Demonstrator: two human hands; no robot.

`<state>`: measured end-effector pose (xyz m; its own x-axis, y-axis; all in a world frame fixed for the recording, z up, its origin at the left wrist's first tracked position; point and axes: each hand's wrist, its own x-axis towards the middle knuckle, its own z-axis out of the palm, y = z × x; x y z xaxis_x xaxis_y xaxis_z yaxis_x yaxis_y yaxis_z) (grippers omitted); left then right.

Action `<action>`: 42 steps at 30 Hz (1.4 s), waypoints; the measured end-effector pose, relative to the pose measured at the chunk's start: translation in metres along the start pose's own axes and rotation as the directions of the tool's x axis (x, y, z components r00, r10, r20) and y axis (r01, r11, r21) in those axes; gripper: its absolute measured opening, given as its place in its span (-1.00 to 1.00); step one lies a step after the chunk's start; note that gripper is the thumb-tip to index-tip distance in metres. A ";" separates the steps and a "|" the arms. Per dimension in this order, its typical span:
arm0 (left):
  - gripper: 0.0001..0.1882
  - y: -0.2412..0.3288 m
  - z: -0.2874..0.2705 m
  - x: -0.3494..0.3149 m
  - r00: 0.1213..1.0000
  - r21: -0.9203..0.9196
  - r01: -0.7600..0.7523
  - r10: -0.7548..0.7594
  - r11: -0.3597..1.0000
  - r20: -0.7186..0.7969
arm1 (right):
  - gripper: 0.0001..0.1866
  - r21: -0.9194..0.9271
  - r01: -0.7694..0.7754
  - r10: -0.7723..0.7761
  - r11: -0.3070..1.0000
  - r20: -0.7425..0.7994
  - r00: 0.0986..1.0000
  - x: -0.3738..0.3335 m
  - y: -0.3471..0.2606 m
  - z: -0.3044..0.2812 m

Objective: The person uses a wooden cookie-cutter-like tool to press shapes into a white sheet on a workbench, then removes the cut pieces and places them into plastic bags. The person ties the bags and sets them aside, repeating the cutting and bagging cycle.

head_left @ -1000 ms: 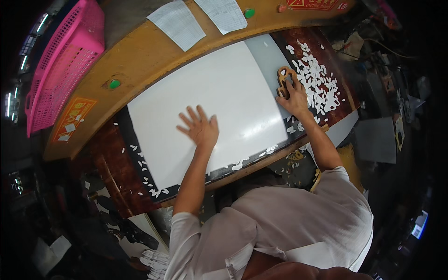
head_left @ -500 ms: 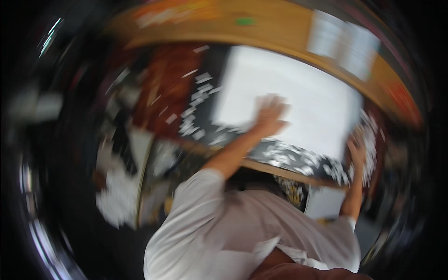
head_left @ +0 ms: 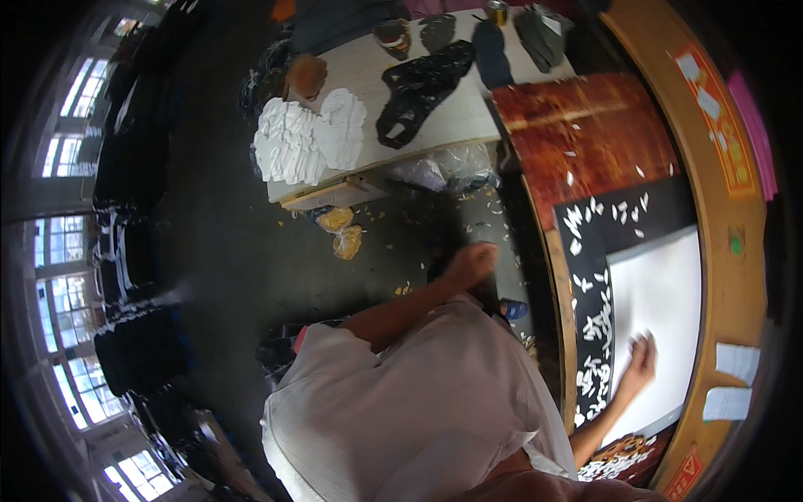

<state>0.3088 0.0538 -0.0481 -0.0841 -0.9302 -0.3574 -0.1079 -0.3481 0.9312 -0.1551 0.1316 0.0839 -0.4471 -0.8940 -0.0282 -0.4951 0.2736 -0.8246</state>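
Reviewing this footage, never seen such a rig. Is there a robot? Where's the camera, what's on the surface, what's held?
No robot: these are a person's own two bare hands. The view comes from the left of two wide fisheye cameras worn on the head, looking down, so straight edges bend toward the rim.

At right, a large white sheet lies on a black surface, with small white pieces scattered beside it. A red-brown board adjoins that.

The right hand is over the sheet; contact is unclear. The left hand shows over the dark floor, away from the sheet. Nothing held is visible in either, but the left is blurred.
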 end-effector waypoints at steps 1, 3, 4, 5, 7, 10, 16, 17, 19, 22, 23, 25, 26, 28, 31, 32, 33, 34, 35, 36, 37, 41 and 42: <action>-0.75 -0.015 -0.048 0.008 0.994 -0.308 0.100 -0.111 0.946 -0.019 | -0.62 0.058 0.014 -0.023 0.998 0.157 0.987 0.005 -0.040 0.058; -0.74 -0.035 -0.125 0.015 0.936 -0.495 0.149 -0.284 0.856 -0.208 | -0.71 0.019 -0.027 0.018 0.999 0.384 0.923 0.003 -0.114 0.175; -0.73 -0.039 -0.159 0.013 0.866 -0.409 0.130 -0.304 0.903 -0.397 | -0.74 0.037 0.146 -0.145 0.989 0.481 0.865 -0.003 -0.147 0.225; -0.69 -0.040 -0.205 0.017 0.831 0.321 0.116 0.085 0.940 -0.549 | -0.76 0.054 0.094 -0.108 0.994 0.564 0.819 -0.012 -0.175 0.274; -0.42 -0.033 -0.265 0.021 0.723 0.530 0.139 0.280 0.837 -0.631 | -0.75 0.117 0.202 -0.220 0.972 0.752 0.622 -0.023 -0.220 0.347; 0.11 -0.010 -0.333 0.042 0.509 0.307 0.203 0.168 0.930 -0.844 | -0.75 0.152 0.313 -0.263 0.938 0.898 0.352 -0.028 -0.266 0.412; 0.17 0.012 -0.391 0.095 0.616 0.292 0.259 0.076 0.921 -0.784 | -0.74 0.147 0.498 -0.290 0.854 0.931 0.223 0.002 -0.314 0.493; 0.17 0.011 -0.393 0.099 0.620 0.287 0.285 0.053 0.914 -0.783 | -0.75 0.135 0.481 -0.273 0.866 0.934 0.230 0.006 -0.318 0.504; 0.17 0.008 -0.393 0.100 0.623 0.265 0.334 -0.001 0.905 -0.783 | -0.72 0.159 0.437 -0.270 0.885 0.941 0.205 0.014 -0.323 0.529; 0.10 0.002 -0.391 0.095 0.631 0.331 0.334 0.051 0.882 -0.774 | -0.67 0.106 0.299 -0.165 0.948 0.970 0.180 0.014 -0.322 0.579; 0.08 0.000 -0.390 0.094 0.641 0.357 0.338 0.065 0.871 -0.765 | -0.65 0.075 0.248 -0.119 0.966 0.979 0.168 0.014 -0.321 0.598; 0.05 -0.003 -0.390 0.092 0.668 0.303 0.329 0.006 0.894 -0.744 | -0.61 0.228 0.600 -0.398 0.767 0.902 0.167 0.009 -0.318 0.643; 0.04 -0.004 -0.390 0.092 0.646 0.295 0.306 0.030 0.905 -0.762 | -0.59 0.258 0.743 -0.512 0.618 0.849 0.131 0.013 -0.316 0.662; -0.07 -0.005 -0.391 0.093 0.641 0.298 0.355 0.002 0.886 -0.768 | -0.55 0.193 0.905 -0.499 0.378 0.866 0.024 0.027 -0.309 0.690; -0.18 -0.003 -0.392 0.096 0.631 0.347 0.412 0.011 0.843 -0.776 | -0.57 0.094 0.994 -0.364 0.051 0.929 -0.069 0.061 -0.298 0.714; -0.18 -0.002 -0.393 0.097 0.642 0.318 0.465 -0.067 0.826 -0.764 | -0.60 0.069 0.993 -0.415 0.095 0.909 -0.024 0.078 -0.294 0.715; -0.19 -0.001 -0.394 0.097 0.648 0.271 0.535 -0.183 0.800 -0.739 | -0.63 0.011 0.991 -0.372 0.136 0.927 0.041 0.095 -0.289 0.712; -0.28 -0.001 -0.394 0.097 0.639 0.205 0.488 -0.187 0.849 -0.746 | -0.62 0.017 0.988 -0.373 0.152 0.927 0.042 0.112 -0.286 0.712; -0.27 -0.001 -0.394 0.096 0.658 0.222 0.480 -0.181 0.849 -0.731 | -0.62 0.004 0.985 -0.320 0.173 0.946 0.053 0.127 -0.284 0.710; -0.25 -0.001 -0.393 0.092 0.676 0.224 0.487 -0.203 0.844 -0.708 | -0.61 -0.042 0.981 -0.233 0.189 0.969 0.086 0.137 -0.279 0.704; -0.24 -0.001 -0.393 0.089 0.688 0.264 0.443 -0.136 0.857 -0.712 | -0.61 -0.015 0.972 -0.262 0.234 0.962 0.078 0.144 -0.276 0.701; -0.44 -0.006 -0.381 0.057 0.606 0.224 0.724 -0.444 0.653 -0.660 | -0.62 -0.045 0.926 -0.296 0.375 0.941 0.166 0.140 -0.270 0.696; -0.45 -0.007 -0.378 0.047 0.710 0.216 0.642 -0.465 0.735 -0.528 | -0.62 -0.069 0.897 -0.238 0.437 0.953 0.189 0.132 -0.269 0.695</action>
<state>0.6800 -0.0320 -0.0450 0.5138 -0.5604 -0.6496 -0.3476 -0.8282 0.4396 0.4367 -0.3066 -0.0904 0.7430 -0.5720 -0.3475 -0.6686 -0.6579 -0.3465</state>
